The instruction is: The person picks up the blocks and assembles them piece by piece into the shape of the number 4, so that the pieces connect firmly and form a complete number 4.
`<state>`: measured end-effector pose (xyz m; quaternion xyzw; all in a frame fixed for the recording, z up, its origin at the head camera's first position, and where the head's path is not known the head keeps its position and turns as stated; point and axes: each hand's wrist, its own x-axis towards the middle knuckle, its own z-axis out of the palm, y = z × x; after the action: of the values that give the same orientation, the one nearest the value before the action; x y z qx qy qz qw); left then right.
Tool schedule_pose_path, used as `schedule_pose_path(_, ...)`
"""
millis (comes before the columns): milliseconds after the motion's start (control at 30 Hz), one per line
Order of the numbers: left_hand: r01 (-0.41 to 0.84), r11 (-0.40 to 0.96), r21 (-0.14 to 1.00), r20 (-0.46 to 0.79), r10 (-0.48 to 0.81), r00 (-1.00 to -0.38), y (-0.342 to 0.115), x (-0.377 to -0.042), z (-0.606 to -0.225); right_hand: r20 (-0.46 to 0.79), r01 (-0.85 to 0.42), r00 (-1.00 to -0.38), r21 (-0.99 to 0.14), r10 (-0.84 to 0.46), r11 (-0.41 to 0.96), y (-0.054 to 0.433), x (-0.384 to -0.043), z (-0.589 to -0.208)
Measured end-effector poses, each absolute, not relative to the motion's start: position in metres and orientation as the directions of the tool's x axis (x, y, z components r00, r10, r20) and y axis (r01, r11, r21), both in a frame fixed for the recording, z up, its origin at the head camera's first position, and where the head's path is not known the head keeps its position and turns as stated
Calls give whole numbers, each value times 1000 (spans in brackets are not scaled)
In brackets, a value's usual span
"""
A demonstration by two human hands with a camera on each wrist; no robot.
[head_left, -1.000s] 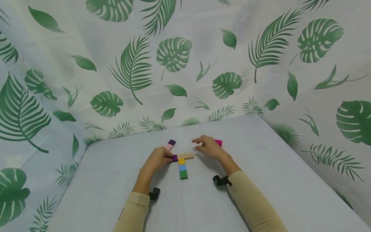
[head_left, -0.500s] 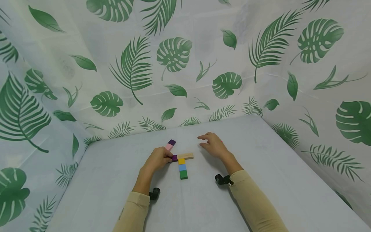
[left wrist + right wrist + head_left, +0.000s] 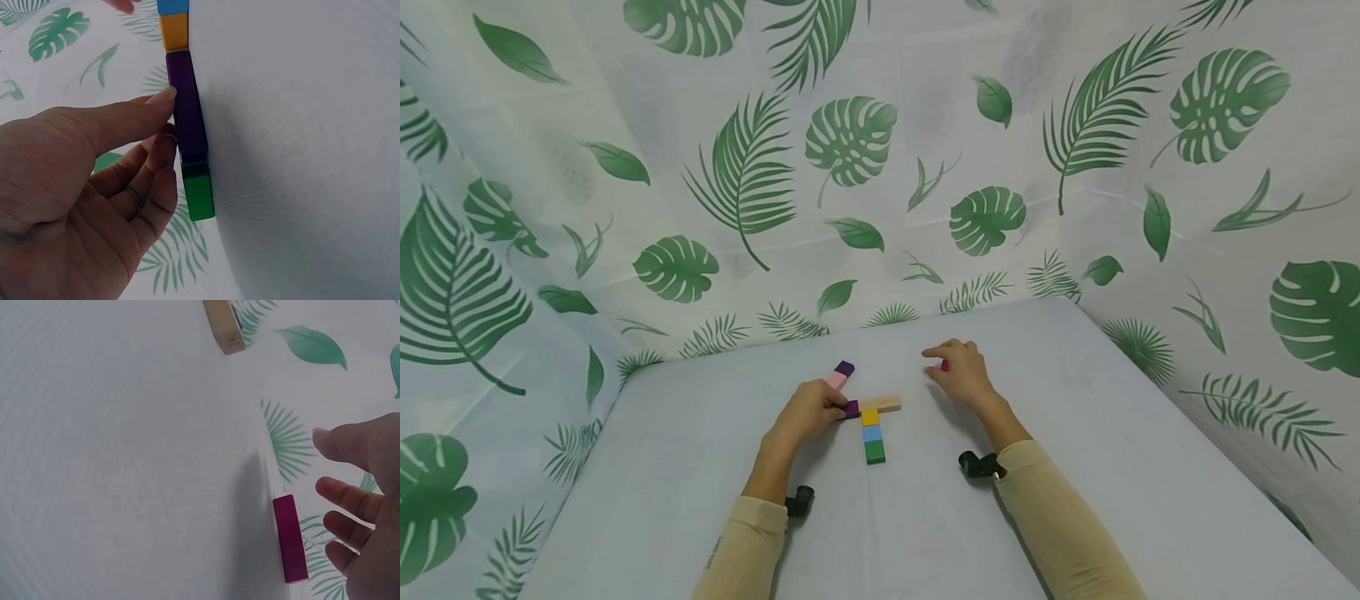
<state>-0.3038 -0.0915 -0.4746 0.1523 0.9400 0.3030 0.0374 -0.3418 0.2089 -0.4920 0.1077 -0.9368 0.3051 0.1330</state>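
Note:
Thumb and fingers of my left hand (image 3: 805,408) hold a long purple block (image 3: 187,106) lying on the table. Its right end meets a plain wooden block (image 3: 883,403). From that joint a yellow block (image 3: 869,417), a blue block (image 3: 872,433) and a green block (image 3: 876,452) run toward me in a column. My right hand (image 3: 964,372) hovers with thumb and fingers spread and nothing between them. A magenta block (image 3: 290,539) lies beneath it, mostly hidden by the hand in the head view.
Beyond the left hand, a pink block (image 3: 837,380) and a dark purple block (image 3: 845,368) form a slanted line. A leaf-patterned curtain (image 3: 925,167) rises behind the white table (image 3: 700,467). Dark wrist cameras sit under both sleeves.
My right hand has moved away from the wooden block, to the right and slightly back, over the magenta block. The left hand stays at the purple block.

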Motion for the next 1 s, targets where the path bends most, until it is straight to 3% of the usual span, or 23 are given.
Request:
schedule_pose_path(567,248,780,575,9,297,-955,-91,-301,-473,200,-125,-980,-541,-17,832,219,-340,-487)
schedule_pose_path(1000,250,774,582,14,298,-954,-92,-302,-475,180,-167,-981,-598,-72,784,228,-347,-495)
